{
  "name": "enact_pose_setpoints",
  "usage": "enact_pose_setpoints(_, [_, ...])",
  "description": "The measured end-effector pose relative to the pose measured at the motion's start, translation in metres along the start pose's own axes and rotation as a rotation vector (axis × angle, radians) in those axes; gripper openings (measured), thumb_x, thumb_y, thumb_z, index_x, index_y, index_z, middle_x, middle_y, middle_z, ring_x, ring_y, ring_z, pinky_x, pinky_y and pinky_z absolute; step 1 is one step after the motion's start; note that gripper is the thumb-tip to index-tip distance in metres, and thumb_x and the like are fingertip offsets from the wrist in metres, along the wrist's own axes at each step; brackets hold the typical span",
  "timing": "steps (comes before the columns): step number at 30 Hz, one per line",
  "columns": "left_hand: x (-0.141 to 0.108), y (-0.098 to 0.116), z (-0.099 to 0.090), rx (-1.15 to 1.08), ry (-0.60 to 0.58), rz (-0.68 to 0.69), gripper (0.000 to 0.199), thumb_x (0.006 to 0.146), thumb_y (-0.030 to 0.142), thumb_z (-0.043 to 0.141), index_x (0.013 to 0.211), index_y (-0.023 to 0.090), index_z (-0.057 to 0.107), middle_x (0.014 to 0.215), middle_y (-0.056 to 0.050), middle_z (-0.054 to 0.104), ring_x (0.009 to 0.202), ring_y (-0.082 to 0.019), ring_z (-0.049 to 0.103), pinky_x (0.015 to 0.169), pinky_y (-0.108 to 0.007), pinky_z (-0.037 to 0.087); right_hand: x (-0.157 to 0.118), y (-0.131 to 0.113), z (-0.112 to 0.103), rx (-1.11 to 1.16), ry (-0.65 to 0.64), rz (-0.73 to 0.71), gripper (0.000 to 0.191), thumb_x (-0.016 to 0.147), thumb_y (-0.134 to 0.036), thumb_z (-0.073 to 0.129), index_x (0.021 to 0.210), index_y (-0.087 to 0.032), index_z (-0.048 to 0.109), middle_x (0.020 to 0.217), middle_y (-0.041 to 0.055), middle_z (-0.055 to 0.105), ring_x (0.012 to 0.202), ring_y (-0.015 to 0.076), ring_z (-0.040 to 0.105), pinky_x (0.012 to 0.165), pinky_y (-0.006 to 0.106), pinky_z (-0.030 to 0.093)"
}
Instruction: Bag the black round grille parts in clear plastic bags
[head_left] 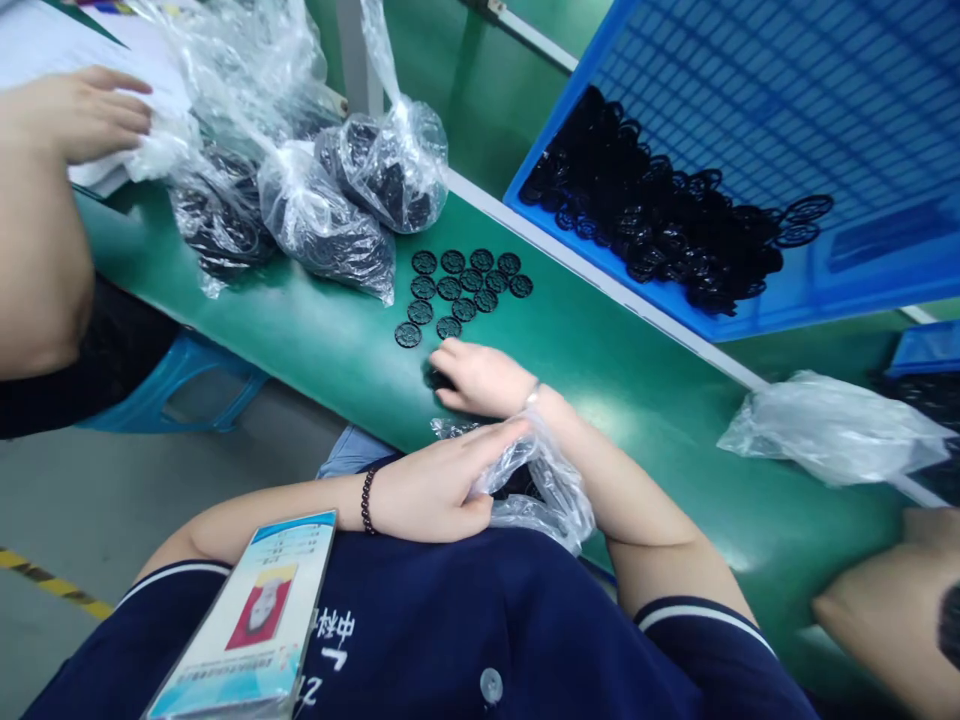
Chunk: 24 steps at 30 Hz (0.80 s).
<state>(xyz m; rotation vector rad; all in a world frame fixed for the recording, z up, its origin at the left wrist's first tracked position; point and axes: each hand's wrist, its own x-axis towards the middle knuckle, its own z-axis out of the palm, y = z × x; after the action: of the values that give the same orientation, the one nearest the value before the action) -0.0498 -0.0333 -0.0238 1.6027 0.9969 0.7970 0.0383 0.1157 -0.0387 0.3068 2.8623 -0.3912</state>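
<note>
My left hand, with a dark bead bracelet, grips the rim of a clear plastic bag at the table's front edge. Dark pieces show inside the bag's opening. My right hand rests on the green table just beyond the bag, its fingers curled round black discs that are mostly hidden under them. Several round black patterned discs lie flat in rough rows past my right fingertips, side by side on the tabletop.
Tied bags of black parts stand at the back left. A blue crate holding black rings is at the back right, near another plastic bag. Other people's arms reach in at both sides.
</note>
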Motion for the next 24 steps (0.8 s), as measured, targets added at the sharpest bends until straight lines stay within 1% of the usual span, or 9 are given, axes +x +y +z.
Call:
enact_pose_setpoints(3, [-0.003, -0.004, -0.001, 0.003, 0.09, -0.02, 0.079, 0.076, 0.01, 0.049, 0.151, 0.01, 0.024, 0.156, -0.014, 0.033, 0.146, -0.025, 0.03, 0.122, -0.04, 0.027, -0.051, 0.013, -0.032, 0.15, 0.325, 0.135, 0.027, 0.086, -0.029, 0.061, 0.11, -0.018, 0.058, 0.104, 0.0103, 0.063, 0.087, 0.0216, 0.063, 0.075, 0.034, 0.052])
enact_pose_setpoints(5, [-0.003, -0.005, -0.001, -0.007, 0.129, -0.045, 0.08, 0.076, 0.011, 0.049, 0.151, 0.011, 0.023, 0.156, -0.014, 0.033, 0.146, -0.026, 0.029, 0.122, -0.041, 0.027, -0.09, 0.007, -0.053, 0.23, 0.484, 0.149, 0.029, 0.087, -0.035, 0.061, 0.114, -0.023, 0.058, 0.103, 0.0083, 0.065, 0.081, 0.0204, 0.064, 0.071, 0.033, 0.054])
enact_pose_setpoints(6, [-0.002, -0.005, -0.001, -0.015, 0.14, -0.056, 0.079, 0.076, 0.011, 0.049, 0.151, 0.011, 0.023, 0.156, -0.013, 0.033, 0.146, -0.026, 0.029, 0.121, -0.041, 0.027, -0.107, 0.0, -0.061, 0.251, 0.482, 0.117, 0.031, 0.086, -0.036, 0.063, 0.114, -0.025, 0.058, 0.102, 0.0077, 0.066, 0.082, 0.0206, 0.065, 0.071, 0.033, 0.055])
enact_pose_setpoints(8, [0.001, -0.005, -0.001, -0.031, 0.151, -0.062, 0.079, 0.077, 0.013, 0.05, 0.151, 0.011, 0.022, 0.156, -0.013, 0.033, 0.145, -0.027, 0.03, 0.121, -0.042, 0.027, -0.131, -0.019, -0.067, 0.268, 0.362, 0.005, 0.031, 0.089, -0.037, 0.061, 0.117, -0.024, 0.057, 0.102, 0.0083, 0.068, 0.085, 0.0203, 0.066, 0.071, 0.031, 0.055])
enact_pose_setpoints(10, [0.005, -0.004, 0.0, -0.037, 0.15, -0.048, 0.079, 0.078, 0.014, 0.051, 0.151, 0.012, 0.022, 0.156, -0.013, 0.033, 0.145, -0.028, 0.03, 0.122, -0.042, 0.027, -0.14, -0.031, -0.066, 0.232, 0.237, -0.046, 0.032, 0.092, -0.037, 0.057, 0.12, -0.02, 0.056, 0.106, 0.0103, 0.068, 0.09, 0.0204, 0.067, 0.072, 0.03, 0.055])
enact_pose_setpoints(13, [0.008, -0.003, 0.002, -0.029, 0.138, -0.024, 0.079, 0.078, 0.014, 0.051, 0.151, 0.012, 0.022, 0.156, -0.013, 0.033, 0.145, -0.026, 0.03, 0.121, -0.04, 0.027, -0.128, -0.02, -0.058, 0.267, 0.219, -0.047, 0.034, 0.093, -0.04, 0.056, 0.118, -0.018, 0.058, 0.104, 0.0098, 0.069, 0.087, 0.019, 0.067, 0.072, 0.028, 0.054])
enact_pose_setpoints(17, [0.006, -0.002, 0.003, -0.005, 0.131, -0.016, 0.079, 0.077, 0.012, 0.05, 0.151, 0.01, 0.023, 0.156, -0.014, 0.031, 0.146, -0.026, 0.029, 0.122, -0.039, 0.027, -0.074, 0.023, -0.04, 0.286, 0.416, 0.14, 0.02, 0.095, -0.034, 0.052, 0.102, -0.019, 0.063, 0.094, 0.0064, 0.067, 0.079, 0.0165, 0.063, 0.07, 0.028, 0.05])
enact_pose_setpoints(21, [0.004, -0.001, 0.004, 0.005, 0.143, -0.048, 0.079, 0.076, 0.012, 0.05, 0.151, 0.011, 0.024, 0.156, -0.013, 0.033, 0.147, -0.026, 0.027, 0.122, -0.04, 0.025, -0.006, 0.04, -0.007, 0.089, 0.244, 0.175, 0.032, 0.09, -0.031, 0.06, 0.12, -0.02, 0.058, 0.118, 0.011, 0.06, 0.1, 0.0226, 0.057, 0.072, 0.031, 0.048])
enact_pose_setpoints(24, [0.003, -0.002, 0.003, -0.006, 0.152, -0.061, 0.078, 0.076, 0.012, 0.05, 0.15, 0.01, 0.026, 0.155, -0.014, 0.034, 0.146, -0.026, 0.027, 0.122, -0.04, 0.026, 0.016, 0.034, 0.012, 0.008, 0.175, 0.157, 0.033, 0.091, -0.033, 0.059, 0.121, -0.02, 0.055, 0.124, 0.0124, 0.056, 0.105, 0.0242, 0.053, 0.07, 0.031, 0.046])
